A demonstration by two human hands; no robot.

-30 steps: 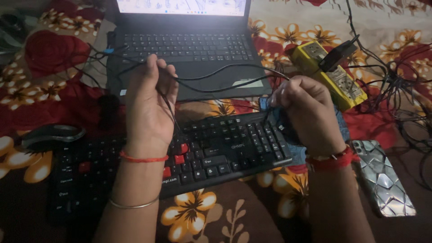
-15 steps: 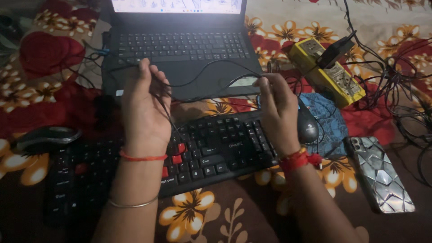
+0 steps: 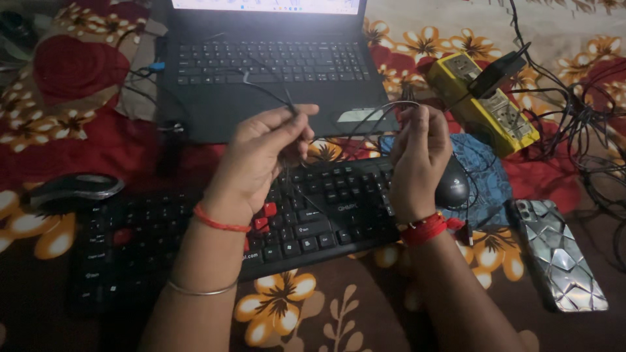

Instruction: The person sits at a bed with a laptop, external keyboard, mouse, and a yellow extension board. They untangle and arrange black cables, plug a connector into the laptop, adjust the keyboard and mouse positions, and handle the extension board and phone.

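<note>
Both hands now hover raised over the black keyboard [image 3: 241,228], lifted and drawn closer together than a second ago. The left hand [image 3: 261,156] has its fingers [image 3: 287,124] pinched narrow on a thin black cable [image 3: 261,88] that trails back across the laptop [image 3: 267,72] behind the keyboard. The right hand [image 3: 417,156], above the keyboard's right end and just beside the black mouse [image 3: 453,189], has come off that mouse and curls shut on the cable's other stretch, so the wire now runs gathered between the two hands.

Left hand [image 3: 261,156] and right hand [image 3: 417,156] raised, fingers pinched together.
</note>
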